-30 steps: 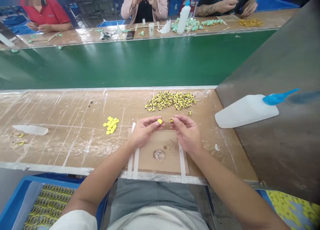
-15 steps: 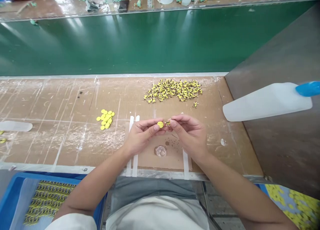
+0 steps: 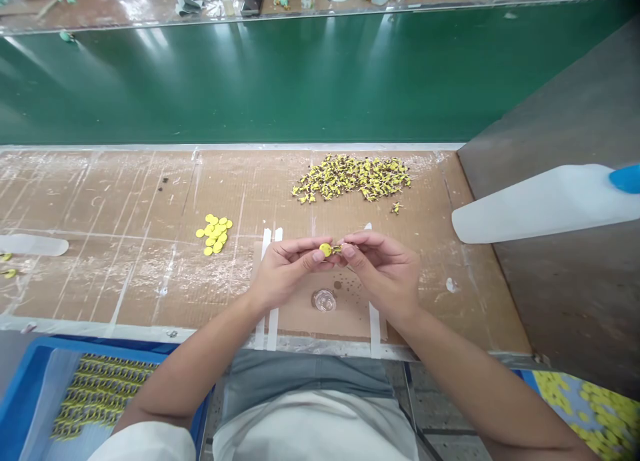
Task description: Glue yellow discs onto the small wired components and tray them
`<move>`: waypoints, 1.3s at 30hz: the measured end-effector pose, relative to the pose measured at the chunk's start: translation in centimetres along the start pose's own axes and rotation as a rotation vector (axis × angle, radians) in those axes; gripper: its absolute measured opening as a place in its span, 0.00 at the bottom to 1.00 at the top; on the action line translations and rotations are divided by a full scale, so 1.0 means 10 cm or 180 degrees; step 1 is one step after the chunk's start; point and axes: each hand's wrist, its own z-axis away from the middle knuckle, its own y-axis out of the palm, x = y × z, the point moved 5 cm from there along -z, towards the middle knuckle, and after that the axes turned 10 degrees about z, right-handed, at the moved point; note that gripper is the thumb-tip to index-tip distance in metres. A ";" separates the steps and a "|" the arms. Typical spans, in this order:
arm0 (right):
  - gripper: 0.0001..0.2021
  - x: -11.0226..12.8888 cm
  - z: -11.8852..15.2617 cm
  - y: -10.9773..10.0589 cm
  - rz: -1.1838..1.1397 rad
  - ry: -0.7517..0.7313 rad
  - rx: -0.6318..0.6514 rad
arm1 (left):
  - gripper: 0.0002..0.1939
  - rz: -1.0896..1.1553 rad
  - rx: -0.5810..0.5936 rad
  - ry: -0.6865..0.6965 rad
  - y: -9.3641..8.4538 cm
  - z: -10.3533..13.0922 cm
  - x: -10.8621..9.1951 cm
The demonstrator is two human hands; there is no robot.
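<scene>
Between thumb and fingers, my left hand [image 3: 285,267] pinches a round yellow disc [image 3: 326,249]. A small yellow-and-black figure piece [image 3: 337,249] is pinched in my right hand [image 3: 383,267], its end touching or nearly touching the disc's right edge. Both hands are above a cardboard mat [image 3: 305,324] taped to the bench. Just below them on the mat sits a small clear round dish [image 3: 325,300]. A heap of similar yellow-and-black pieces [image 3: 355,176] lies beyond my hands, and a small pile of yellow discs [image 3: 215,234] lies to their left.
A white bottle with a blue top [image 3: 540,207] leans at the right, by a grey panel [image 3: 570,287]. A green belt [image 3: 280,87] runs behind the bench. A blue tray [image 3: 30,374] of arranged pieces stands lower left; more yellow discs [image 3: 600,407] lie lower right.
The disc and the figure piece have come together; before, a small gap showed between them. The camera view has shifted slightly.
</scene>
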 end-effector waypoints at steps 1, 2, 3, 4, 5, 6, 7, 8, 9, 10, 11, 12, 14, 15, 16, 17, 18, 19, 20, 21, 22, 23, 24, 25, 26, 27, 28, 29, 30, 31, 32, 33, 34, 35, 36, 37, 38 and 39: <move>0.06 0.00 0.00 0.00 -0.0003 -0.0001 -0.0005 | 0.14 -0.0017 0.0001 -0.0006 0.00 0.00 0.00; 0.06 0.00 0.00 0.00 -0.0010 -0.0003 -0.0004 | 0.14 -0.0032 0.0008 -0.0016 0.00 0.00 0.00; 0.06 0.00 0.00 0.00 -0.0018 -0.0007 0.0000 | 0.14 -0.0044 0.0022 -0.0027 0.00 0.00 0.00; 0.05 0.00 0.00 0.00 -0.0024 -0.0008 0.0007 | 0.14 -0.0048 0.0039 -0.0037 0.00 0.00 0.01; 0.05 0.00 0.00 0.00 -0.0030 -0.0012 0.0017 | 0.13 -0.0046 0.0052 -0.0046 0.00 0.00 0.01; 0.05 0.00 0.00 0.00 -0.0034 -0.0015 0.0022 | 0.13 -0.0040 0.0059 -0.0053 0.00 0.00 0.01; 0.06 0.00 0.01 0.00 -0.0031 -0.0020 0.0019 | 0.13 -0.0037 0.0058 -0.0063 0.00 0.00 0.00; 0.06 0.00 0.01 0.00 -0.0017 -0.0023 0.0014 | 0.13 -0.0038 0.0045 -0.0070 0.00 0.01 0.00; 0.06 0.00 0.01 0.00 0.0010 -0.0029 0.0002 | 0.14 -0.0045 0.0029 -0.0081 0.00 0.01 0.00; 0.06 0.01 0.01 0.00 0.0043 -0.0035 -0.0015 | 0.14 -0.0054 0.0013 -0.0088 -0.01 0.01 0.00; 0.06 0.01 0.01 0.00 0.0075 -0.0043 -0.0033 | 0.14 -0.0060 0.0004 -0.0092 -0.01 0.01 0.00; 0.06 0.01 0.01 0.00 0.0100 -0.0054 -0.0048 | 0.15 -0.0065 0.0000 -0.0090 -0.01 0.01 0.00; 0.06 0.01 0.01 0.00 0.0121 -0.0063 -0.0062 | 0.15 -0.0076 0.0000 -0.0079 -0.01 0.01 0.00; 0.06 0.01 0.01 0.00 0.0118 -0.0059 -0.0066 | 0.14 -0.0082 -0.0001 -0.0075 -0.01 0.01 0.00; 0.06 0.01 0.01 0.00 0.0111 -0.0055 -0.0068 | 0.14 -0.0085 -0.0006 -0.0070 -0.01 0.01 0.01; 0.06 0.01 0.01 0.00 0.0108 -0.0051 -0.0074 | 0.14 -0.0087 -0.0014 -0.0069 -0.02 0.01 0.01; 0.06 0.01 0.01 0.00 0.0108 -0.0045 -0.0078 | 0.15 -0.0087 -0.0025 -0.0067 -0.02 0.00 0.01; 0.06 0.01 0.01 0.00 0.0108 -0.0042 -0.0078 | 0.15 -0.0085 -0.0034 -0.0065 -0.02 0.00 0.01; 0.06 0.01 0.01 0.00 0.0105 -0.0047 -0.0081 | 0.15 -0.0084 -0.0040 -0.0063 -0.03 0.00 0.01; 0.06 0.01 0.01 0.01 0.0100 -0.0048 -0.0076 | 0.15 -0.0086 -0.0038 -0.0061 -0.03 0.00 0.01; 0.06 0.02 0.01 0.01 0.0090 -0.0046 -0.0067 | 0.14 -0.0088 -0.0026 -0.0058 -0.03 0.00 0.01; 0.06 0.02 0.01 0.01 0.0072 -0.0047 -0.0056 | 0.14 -0.0089 -0.0007 -0.0054 -0.02 0.00 0.01; 0.06 0.02 0.01 0.01 0.0051 -0.0050 -0.0045 | 0.13 -0.0092 0.0013 -0.0049 -0.02 0.00 0.01; 0.06 0.02 0.01 0.02 0.0036 -0.0052 -0.0041 | 0.13 -0.0096 0.0028 -0.0045 -0.02 0.01 0.01; 0.06 0.02 0.01 0.02 0.0031 -0.0053 -0.0038 | 0.13 -0.0103 0.0037 -0.0039 -0.02 0.01 0.01; 0.06 0.01 0.01 0.02 0.0036 -0.0052 -0.0040 | 0.12 -0.0110 0.0041 -0.0034 -0.01 0.01 0.01; 0.06 0.01 0.01 0.02 0.0046 -0.0053 -0.0048 | 0.12 -0.0117 0.0042 -0.0029 -0.01 0.01 0.01; 0.06 0.01 0.01 0.02 0.0058 -0.0052 -0.0055 | 0.12 -0.0122 0.0040 -0.0027 -0.01 0.01 0.01; 0.06 0.01 0.01 0.02 0.0070 -0.0055 -0.0060 | 0.12 -0.0119 0.0043 -0.0025 -0.01 0.01 0.01; 0.06 0.01 0.01 0.01 0.0076 -0.0062 -0.0062 | 0.12 -0.0112 0.0051 -0.0024 -0.01 0.01 0.01; 0.06 0.00 0.01 0.01 0.0076 -0.0069 -0.0059 | 0.12 -0.0103 0.0059 -0.0022 0.00 0.01 0.01; 0.06 0.00 0.01 0.01 0.0074 -0.0076 -0.0056 | 0.12 -0.0094 0.0063 -0.0020 0.00 0.00 0.01; 0.06 0.00 0.01 0.01 0.0069 -0.0085 -0.0046 | 0.12 -0.0089 0.0064 -0.0021 0.00 0.00 0.01; 0.06 0.00 0.01 0.01 0.0064 -0.0092 -0.0038 | 0.12 -0.0087 0.0057 -0.0019 -0.01 0.00 0.01; 0.06 0.00 0.01 0.01 0.0061 -0.0104 -0.0035 | 0.12 -0.0090 0.0049 -0.0018 -0.01 0.00 0.01; 0.06 0.00 0.02 0.01 0.0062 -0.0113 -0.0035 | 0.12 -0.0093 0.0042 -0.0019 -0.01 0.00 0.01; 0.06 0.00 0.02 0.01 0.0067 -0.0122 -0.0038 | 0.12 -0.0093 0.0044 -0.0021 -0.01 0.00 0.01; 0.06 0.00 0.02 0.00 0.0075 -0.0127 -0.0044 | 0.12 -0.0090 0.0053 -0.0023 -0.01 0.00 0.01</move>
